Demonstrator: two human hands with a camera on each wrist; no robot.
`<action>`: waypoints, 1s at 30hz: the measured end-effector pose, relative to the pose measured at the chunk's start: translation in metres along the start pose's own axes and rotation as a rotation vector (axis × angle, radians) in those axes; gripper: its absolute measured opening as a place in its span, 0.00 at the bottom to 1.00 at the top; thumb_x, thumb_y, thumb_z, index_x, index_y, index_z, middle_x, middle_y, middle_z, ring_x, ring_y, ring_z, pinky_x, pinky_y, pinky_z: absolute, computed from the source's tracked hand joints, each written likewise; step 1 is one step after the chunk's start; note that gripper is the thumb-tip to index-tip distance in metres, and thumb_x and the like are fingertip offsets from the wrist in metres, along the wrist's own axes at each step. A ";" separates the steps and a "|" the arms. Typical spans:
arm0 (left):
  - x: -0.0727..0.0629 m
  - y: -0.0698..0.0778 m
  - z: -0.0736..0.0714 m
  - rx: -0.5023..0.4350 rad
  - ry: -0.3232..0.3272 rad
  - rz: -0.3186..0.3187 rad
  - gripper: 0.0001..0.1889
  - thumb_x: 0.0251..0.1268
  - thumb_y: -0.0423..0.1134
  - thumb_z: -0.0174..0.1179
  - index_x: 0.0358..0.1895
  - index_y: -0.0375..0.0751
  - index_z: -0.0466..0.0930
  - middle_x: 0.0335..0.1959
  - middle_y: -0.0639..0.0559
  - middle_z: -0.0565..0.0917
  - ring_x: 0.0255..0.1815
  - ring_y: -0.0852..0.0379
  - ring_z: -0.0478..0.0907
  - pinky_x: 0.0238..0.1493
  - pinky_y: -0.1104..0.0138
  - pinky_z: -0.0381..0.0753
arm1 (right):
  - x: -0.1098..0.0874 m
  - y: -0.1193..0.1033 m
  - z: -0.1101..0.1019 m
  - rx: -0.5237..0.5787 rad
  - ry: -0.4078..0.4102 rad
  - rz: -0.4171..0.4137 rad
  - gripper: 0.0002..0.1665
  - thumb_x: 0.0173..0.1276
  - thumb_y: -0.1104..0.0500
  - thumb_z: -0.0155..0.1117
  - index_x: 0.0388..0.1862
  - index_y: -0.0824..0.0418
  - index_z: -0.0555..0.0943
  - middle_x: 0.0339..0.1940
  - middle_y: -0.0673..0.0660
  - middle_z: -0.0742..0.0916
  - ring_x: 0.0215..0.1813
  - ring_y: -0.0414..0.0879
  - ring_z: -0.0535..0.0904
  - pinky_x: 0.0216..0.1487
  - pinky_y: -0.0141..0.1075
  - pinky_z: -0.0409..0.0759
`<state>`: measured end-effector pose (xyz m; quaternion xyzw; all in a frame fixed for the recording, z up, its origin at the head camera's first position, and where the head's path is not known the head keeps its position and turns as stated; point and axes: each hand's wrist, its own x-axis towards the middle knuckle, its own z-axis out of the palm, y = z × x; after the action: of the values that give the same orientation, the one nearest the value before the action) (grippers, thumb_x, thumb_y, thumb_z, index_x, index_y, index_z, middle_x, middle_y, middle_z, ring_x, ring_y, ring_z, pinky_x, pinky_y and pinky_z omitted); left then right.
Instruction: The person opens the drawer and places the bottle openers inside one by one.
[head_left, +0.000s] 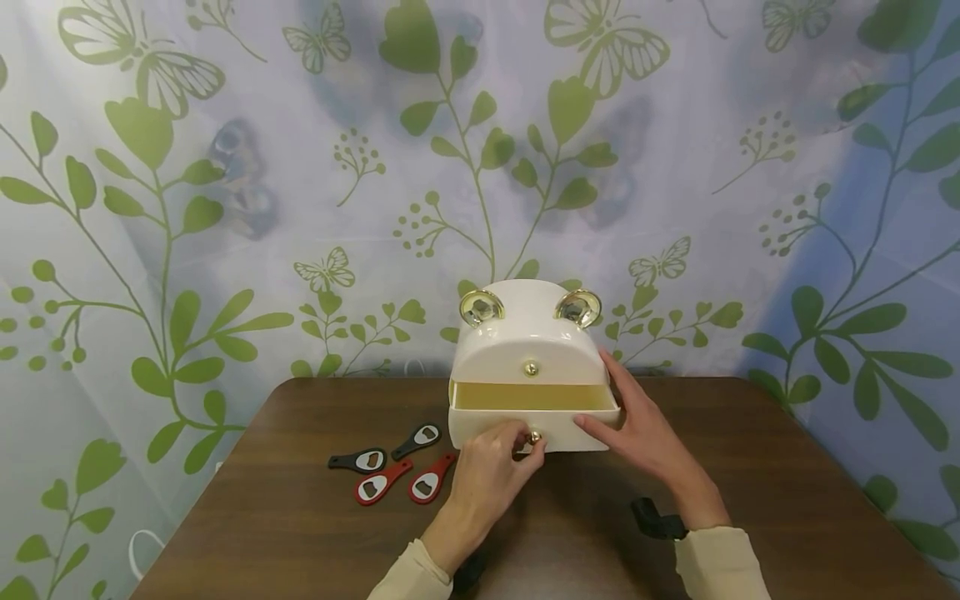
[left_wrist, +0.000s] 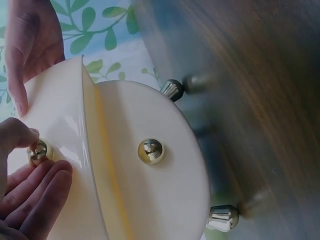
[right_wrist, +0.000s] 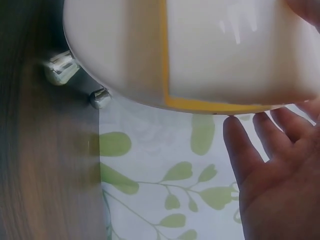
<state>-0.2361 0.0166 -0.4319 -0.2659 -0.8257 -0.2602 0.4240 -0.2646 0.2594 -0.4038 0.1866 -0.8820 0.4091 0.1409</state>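
A white drawer box (head_left: 525, 354) with two gold-rimmed knobs like frog eyes on top stands at the table's back. Its lower drawer (head_left: 465, 422) is pulled partway out and shows a yellow inside. My left hand (head_left: 491, 467) pinches that drawer's round gold knob (left_wrist: 39, 151) between thumb and fingers. Another gold knob (left_wrist: 151, 151) sits on the upper drawer front, which is closed. With fairly straight fingers, my right hand (head_left: 651, 433) touches the right side of the box, its thumb by the drawer's front corner. In the right wrist view, fingertips (right_wrist: 232, 125) meet the box's side.
Left of the box, two black bottle openers (head_left: 358, 461) and two red bottle openers (head_left: 383, 482) lie on the brown wooden table (head_left: 285, 533). A leaf-and-butterfly patterned curtain (head_left: 300, 208) hangs behind the table. A black strap (head_left: 657, 520) is on my right wrist.
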 end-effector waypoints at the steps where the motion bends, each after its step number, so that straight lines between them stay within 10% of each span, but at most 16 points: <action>1: -0.001 0.000 0.000 0.002 -0.002 0.000 0.12 0.53 0.41 0.78 0.26 0.46 0.81 0.21 0.59 0.81 0.22 0.68 0.74 0.23 0.75 0.75 | 0.000 0.000 0.000 0.001 -0.005 0.001 0.61 0.66 0.45 0.75 0.87 0.44 0.46 0.77 0.62 0.68 0.67 0.63 0.76 0.55 0.59 0.82; 22: -0.009 0.013 -0.017 -0.001 -0.020 0.028 0.12 0.53 0.40 0.78 0.27 0.46 0.80 0.19 0.60 0.80 0.20 0.70 0.71 0.21 0.76 0.71 | -0.004 0.000 -0.012 0.087 -0.121 -0.001 0.69 0.60 0.46 0.81 0.85 0.32 0.42 0.77 0.59 0.65 0.60 0.59 0.78 0.44 0.39 0.87; 30: -0.010 0.016 -0.022 -0.009 -0.041 0.027 0.13 0.54 0.40 0.78 0.26 0.47 0.80 0.18 0.60 0.79 0.20 0.70 0.69 0.21 0.78 0.68 | -0.006 0.001 -0.015 0.052 -0.126 -0.019 0.71 0.58 0.47 0.82 0.87 0.38 0.42 0.83 0.59 0.59 0.63 0.59 0.75 0.47 0.46 0.85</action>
<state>-0.2078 0.0112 -0.4262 -0.2840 -0.8295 -0.2528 0.4092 -0.2588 0.2729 -0.3976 0.2240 -0.8764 0.4180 0.0842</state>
